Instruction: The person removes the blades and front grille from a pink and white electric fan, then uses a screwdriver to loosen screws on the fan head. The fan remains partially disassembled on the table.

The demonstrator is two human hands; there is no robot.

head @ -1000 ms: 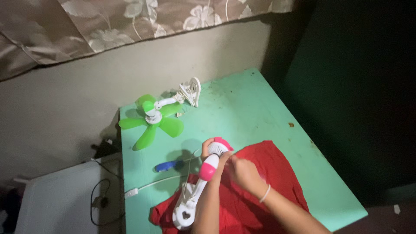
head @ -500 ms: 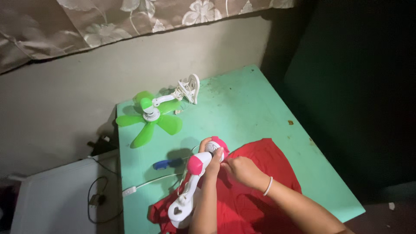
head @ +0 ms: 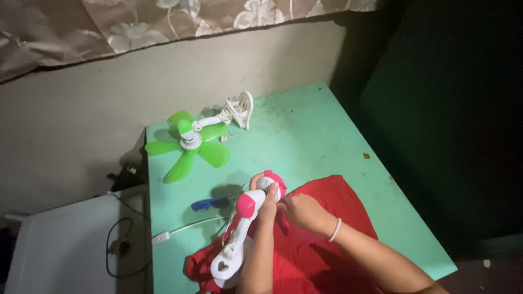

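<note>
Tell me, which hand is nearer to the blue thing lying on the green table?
Left. The left hand, gripping the pink fan, sits just right of the blue thing; the right hand is farther off, over the red cloth.

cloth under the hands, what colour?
Plain red cloth, no pattern visible; head view, lying on the green table.

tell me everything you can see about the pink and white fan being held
The pink and white fan looks like glossy plastic: a round pink-rimmed motor head with no blades visible, a pink joint, a white arm and a white clip base with a heart-shaped cutout. It lies tilted, base nearest the camera over the red cloth, head raised above the green table. The left hand grips the head; the right hand meets it alongside.
</note>
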